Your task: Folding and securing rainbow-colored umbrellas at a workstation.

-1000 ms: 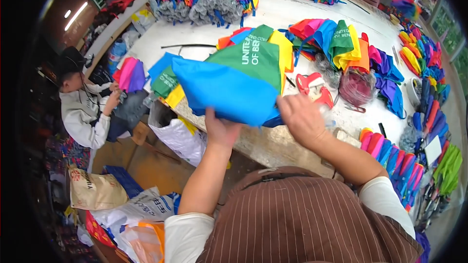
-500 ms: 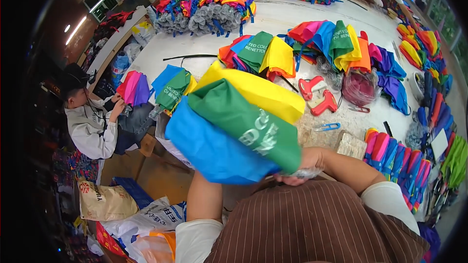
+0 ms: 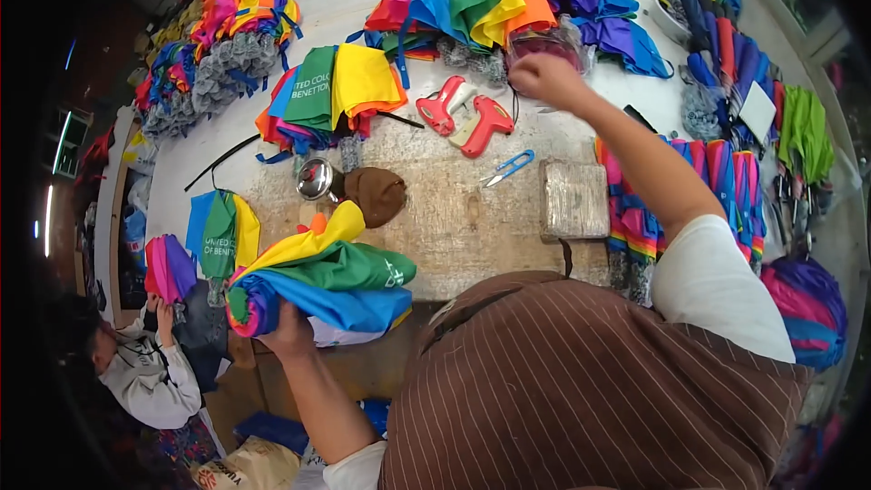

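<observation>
A folding umbrella [image 3: 336, 268] with yellow, green and blue canopy panels lies across my left hand [image 3: 288, 331], whose fingers are wrapped round its bundled end. Its loose panels spread to the right, over the front edge of the table. Out over the table reaches my right hand [image 3: 547, 82], fingers drawn together beside a clear plastic bag of dark red material [image 3: 549, 47]. Whatever those fingers grip is hidden. Two red-and-white tagging guns [image 3: 485, 127] and blue thread snips [image 3: 513, 166] lie to the left of my right forearm.
Rainbow umbrellas [image 3: 313, 91] lie in groups across the white table [image 3: 363, 0]. A wrapped block [image 3: 574, 200], a brown lump [image 3: 376, 195] and a shiny metal-topped container [image 3: 316, 180] rest nearer me. At left, a co-worker [image 3: 150, 381] handles a pink and purple umbrella.
The umbrella has moved left and now sits in my left hand alone. My right hand has left it and reached forward over the table. The view has turned rightward.
</observation>
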{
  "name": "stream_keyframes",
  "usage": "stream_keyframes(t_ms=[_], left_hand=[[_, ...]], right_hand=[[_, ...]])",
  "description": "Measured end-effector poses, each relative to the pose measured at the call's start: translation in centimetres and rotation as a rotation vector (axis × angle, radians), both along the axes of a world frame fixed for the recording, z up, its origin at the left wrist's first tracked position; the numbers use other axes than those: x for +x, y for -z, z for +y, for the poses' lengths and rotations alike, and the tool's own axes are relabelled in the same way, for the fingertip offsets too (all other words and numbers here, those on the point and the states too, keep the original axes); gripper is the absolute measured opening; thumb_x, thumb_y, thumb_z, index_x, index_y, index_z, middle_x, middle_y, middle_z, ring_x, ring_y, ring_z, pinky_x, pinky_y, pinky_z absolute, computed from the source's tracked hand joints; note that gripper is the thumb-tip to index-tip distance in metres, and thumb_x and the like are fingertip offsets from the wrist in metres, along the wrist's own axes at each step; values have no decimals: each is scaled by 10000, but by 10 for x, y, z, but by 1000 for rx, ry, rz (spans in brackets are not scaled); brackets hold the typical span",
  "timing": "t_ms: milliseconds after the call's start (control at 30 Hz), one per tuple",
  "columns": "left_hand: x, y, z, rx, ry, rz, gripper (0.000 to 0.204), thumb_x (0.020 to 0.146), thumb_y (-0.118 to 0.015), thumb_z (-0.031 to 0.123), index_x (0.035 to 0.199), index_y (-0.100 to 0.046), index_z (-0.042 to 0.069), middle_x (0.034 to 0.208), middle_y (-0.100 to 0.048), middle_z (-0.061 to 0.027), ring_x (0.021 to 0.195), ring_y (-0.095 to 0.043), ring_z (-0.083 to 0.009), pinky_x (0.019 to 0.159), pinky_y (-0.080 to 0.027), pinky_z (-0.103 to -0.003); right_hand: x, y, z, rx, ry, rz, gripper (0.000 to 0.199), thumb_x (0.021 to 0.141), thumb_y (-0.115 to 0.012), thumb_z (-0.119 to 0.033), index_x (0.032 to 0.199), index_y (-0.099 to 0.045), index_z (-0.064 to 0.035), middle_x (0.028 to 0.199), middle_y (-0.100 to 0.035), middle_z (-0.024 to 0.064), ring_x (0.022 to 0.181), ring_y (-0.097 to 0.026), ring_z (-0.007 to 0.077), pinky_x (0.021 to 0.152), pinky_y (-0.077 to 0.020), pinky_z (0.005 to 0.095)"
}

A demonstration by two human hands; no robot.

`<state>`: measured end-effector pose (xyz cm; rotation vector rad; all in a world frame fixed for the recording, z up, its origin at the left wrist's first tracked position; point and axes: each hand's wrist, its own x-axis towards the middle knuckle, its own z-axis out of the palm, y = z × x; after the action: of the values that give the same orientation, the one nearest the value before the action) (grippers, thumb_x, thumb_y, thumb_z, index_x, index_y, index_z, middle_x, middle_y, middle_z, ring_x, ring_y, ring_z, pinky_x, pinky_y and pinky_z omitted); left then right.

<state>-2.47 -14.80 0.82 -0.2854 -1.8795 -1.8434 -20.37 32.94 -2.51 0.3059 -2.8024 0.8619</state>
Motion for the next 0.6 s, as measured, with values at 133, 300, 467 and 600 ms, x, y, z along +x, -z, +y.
stream_keyframes(t_ms=[133,300,467,600], left_hand=[[-9,19,39,-201,-148,-35,467,797,-667,-7,1224,-479,-39,1200,-550,-114,1081,-542,-207,986,-389,-360],[-19,-12,66,-285,92,-56,538,764,-673,-31,1245,-435,-59,1211,-537,-181,1152,-517,-280,1020,-357,-401],[4,12,41,-299,-112,-78,533,785,-699,46,1243,-440,-42,1208,-523,-125,1099,-517,-215,990,-373,-371],[-7,-4,53,-341,-111,92,835,735,-768,120,1367,-230,33,1320,-413,-211,1181,-487,-314,1007,-377,-410]], right_hand=[[-64,26,78,261,206,-133,270,812,-567,-289,994,-693,-134,967,-669,125,913,-628,312,806,-490,395],[-100,63,89,459,40,-127,286,750,-661,-245,1018,-694,-151,1005,-670,109,939,-634,286,821,-492,395],[-104,41,66,644,132,-224,227,744,-665,-263,924,-664,-124,886,-669,100,847,-643,278,724,-499,404],[-78,6,45,364,247,34,194,812,-643,-283,873,-653,-99,812,-663,103,762,-644,249,653,-483,367]])
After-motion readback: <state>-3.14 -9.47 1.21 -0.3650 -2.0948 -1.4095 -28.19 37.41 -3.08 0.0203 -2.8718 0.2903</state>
